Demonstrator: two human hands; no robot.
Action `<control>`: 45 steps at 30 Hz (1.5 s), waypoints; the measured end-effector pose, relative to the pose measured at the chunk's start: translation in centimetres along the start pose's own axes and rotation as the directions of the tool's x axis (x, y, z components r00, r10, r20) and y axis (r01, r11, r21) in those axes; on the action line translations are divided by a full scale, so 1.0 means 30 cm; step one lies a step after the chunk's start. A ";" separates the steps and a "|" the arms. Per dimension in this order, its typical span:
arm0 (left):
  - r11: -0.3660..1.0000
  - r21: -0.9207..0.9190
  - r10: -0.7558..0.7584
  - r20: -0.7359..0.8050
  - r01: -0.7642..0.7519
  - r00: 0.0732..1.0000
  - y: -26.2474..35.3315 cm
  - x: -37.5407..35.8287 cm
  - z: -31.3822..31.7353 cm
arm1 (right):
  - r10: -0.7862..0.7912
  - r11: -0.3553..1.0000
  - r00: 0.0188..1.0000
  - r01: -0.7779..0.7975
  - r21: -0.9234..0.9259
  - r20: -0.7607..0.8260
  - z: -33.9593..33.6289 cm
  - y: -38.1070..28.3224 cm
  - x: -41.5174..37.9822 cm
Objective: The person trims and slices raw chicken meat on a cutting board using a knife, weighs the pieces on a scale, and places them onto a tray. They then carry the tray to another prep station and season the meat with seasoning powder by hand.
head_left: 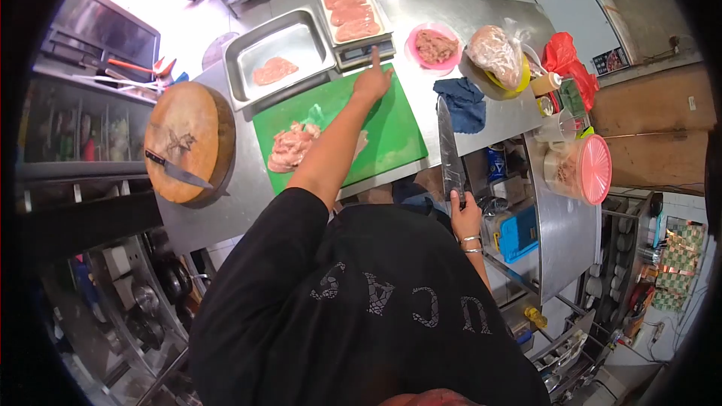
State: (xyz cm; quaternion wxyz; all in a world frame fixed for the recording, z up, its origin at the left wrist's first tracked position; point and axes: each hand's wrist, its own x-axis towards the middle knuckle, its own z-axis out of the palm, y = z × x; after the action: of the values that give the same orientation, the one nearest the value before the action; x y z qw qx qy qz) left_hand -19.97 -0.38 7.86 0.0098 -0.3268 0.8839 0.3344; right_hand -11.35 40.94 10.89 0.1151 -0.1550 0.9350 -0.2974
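Head view: our left hand (372, 83), empty, pokes one finger at the scale (366, 53); we press lightly, keeping our right hand (466, 214), clamped on the knife (450, 146), still

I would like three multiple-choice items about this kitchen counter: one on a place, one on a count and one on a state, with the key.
1. Where does the small black-handled knife lie?
A) on the floor
B) on the round wooden block
C) in a sink

2. How many meat pieces lie on the white tray on the scale?
A) one
B) five
C) three

3. What is the right hand doing?
A) holding a long knife
B) lying open and flat
C) holding a cup

Key:
1 B: the knife rests on the block's top.
2 C: three pink pieces lie side by side.
3 A: the fingers close on the handle.
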 end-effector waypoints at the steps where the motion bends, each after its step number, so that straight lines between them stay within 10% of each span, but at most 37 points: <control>1: 0.999 0.009 -0.034 0.000 0.034 0.999 -0.007 0.024 0.008 | 0.000 1.000 1.000 0.000 0.007 -0.008 -0.019 -0.009 0.020; 14: 0.996 -0.061 0.048 -0.173 -0.060 0.984 -0.109 -0.168 -0.029 | -0.187 0.982 0.965 0.185 0.031 0.185 -0.027 -0.003 0.296; 21: 0.936 -0.109 -0.349 -0.193 0.334 0.917 -0.314 -0.731 -0.094 | -0.228 0.969 0.888 0.249 0.001 0.399 0.046 -0.066 0.375; 28: 0.924 -0.153 -0.383 -0.356 0.351 0.853 -0.359 -0.806 0.032 | -0.289 0.945 0.817 0.327 0.013 0.500 0.112 -0.135 0.441; 35: 0.908 -0.362 -0.328 -0.295 0.213 0.897 -0.275 -0.711 0.004 | -0.292 0.950 0.845 0.310 0.033 0.448 0.100 -0.166 0.451; 37: 0.719 -0.693 -0.291 -0.361 -0.046 0.886 -0.260 -0.668 -0.012 | -0.272 0.959 0.868 0.281 0.040 0.416 0.082 -0.159 0.440; 40: 0.612 -0.791 -0.254 -0.204 -0.006 0.946 -0.199 -0.614 -0.151 | -0.229 0.971 0.895 0.236 0.030 0.382 0.056 -0.131 0.422; 45: 0.698 -0.705 -0.160 -0.323 -0.124 0.933 -0.046 -0.494 -0.388 | -0.218 0.972 0.883 0.233 0.016 0.416 0.007 -0.085 0.376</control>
State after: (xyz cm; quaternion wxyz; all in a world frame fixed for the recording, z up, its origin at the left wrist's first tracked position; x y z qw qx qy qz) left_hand -5.17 0.35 19.58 -0.2766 -0.3691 0.6670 0.5851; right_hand -21.16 34.81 10.83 0.2728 -0.3242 0.8697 -0.2531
